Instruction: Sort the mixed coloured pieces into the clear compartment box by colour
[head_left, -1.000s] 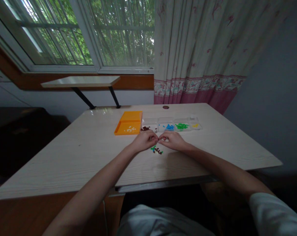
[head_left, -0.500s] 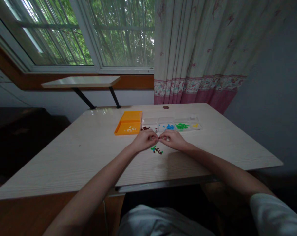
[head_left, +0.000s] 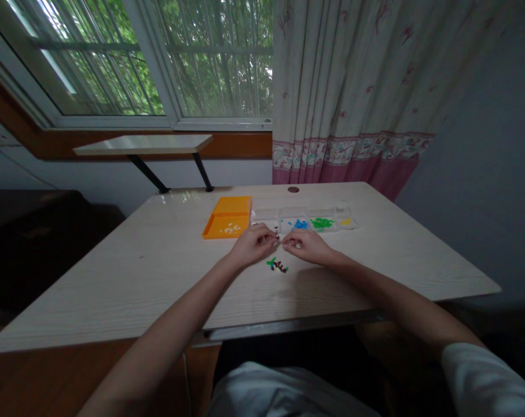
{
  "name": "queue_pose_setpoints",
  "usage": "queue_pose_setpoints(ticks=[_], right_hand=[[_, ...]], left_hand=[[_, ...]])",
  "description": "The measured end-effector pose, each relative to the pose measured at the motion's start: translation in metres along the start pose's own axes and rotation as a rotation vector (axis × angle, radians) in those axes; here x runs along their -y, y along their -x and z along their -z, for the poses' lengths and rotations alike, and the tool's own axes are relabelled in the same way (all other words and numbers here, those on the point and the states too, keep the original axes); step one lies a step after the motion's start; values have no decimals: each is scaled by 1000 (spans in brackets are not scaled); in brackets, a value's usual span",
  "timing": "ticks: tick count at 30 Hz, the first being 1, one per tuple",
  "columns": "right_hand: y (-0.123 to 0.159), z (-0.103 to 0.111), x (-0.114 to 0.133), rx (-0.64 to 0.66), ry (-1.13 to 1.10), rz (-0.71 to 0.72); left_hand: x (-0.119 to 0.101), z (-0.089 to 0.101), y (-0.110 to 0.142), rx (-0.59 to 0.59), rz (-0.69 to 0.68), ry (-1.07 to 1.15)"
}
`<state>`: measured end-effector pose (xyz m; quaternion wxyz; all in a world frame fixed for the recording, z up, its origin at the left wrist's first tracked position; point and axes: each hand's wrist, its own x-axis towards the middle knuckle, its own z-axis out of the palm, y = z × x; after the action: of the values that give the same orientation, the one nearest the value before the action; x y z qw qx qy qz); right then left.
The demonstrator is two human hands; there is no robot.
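Note:
Above the tabletop my left hand (head_left: 253, 244) pinches a small dark brown piece (head_left: 277, 237) between thumb and fingertips. Just to its right, my right hand (head_left: 308, 246) is also closed in a pinch; whatever its fingertips hold is too small to make out. A narrow gap separates the two sets of fingertips. Below them on the table lies a little joined cluster (head_left: 278, 266) of green, brown and blue pieces. Behind the hands is a clear compartment box with blue pieces (head_left: 301, 224), green pieces (head_left: 322, 223) and yellow pieces (head_left: 345, 222). My left hand hides most of its brown pieces.
An open orange case (head_left: 226, 215) with white pieces (head_left: 231, 228) in it stands left of the clear box. A raised white shelf (head_left: 144, 144) on black legs is at the table's back left. The wooden table's (head_left: 166, 272) front edge runs before my body.
The fingertips of both hands, touching before, have come slightly apart. My left hand has shifted a little up and covers more of the brown pieces. The cluster lies still.

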<state>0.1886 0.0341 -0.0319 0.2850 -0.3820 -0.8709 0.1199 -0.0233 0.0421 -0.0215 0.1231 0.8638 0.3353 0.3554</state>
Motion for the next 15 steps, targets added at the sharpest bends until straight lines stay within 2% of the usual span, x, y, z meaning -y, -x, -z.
queue_pose_setpoints(ticks=[5,7,10,15], right_hand=[[5,13,-1,296,-128,127],[6,16,1,390,-170,138],[6,17,5,458,-181,120],[5,16,7,490,-214,110]], left_hand=[[2,16,0,-285,27,-69],[3,20,0,-361,12,-108],[3,23,0,-407,-13,-137],[6,21,0,-404,0,-146]])
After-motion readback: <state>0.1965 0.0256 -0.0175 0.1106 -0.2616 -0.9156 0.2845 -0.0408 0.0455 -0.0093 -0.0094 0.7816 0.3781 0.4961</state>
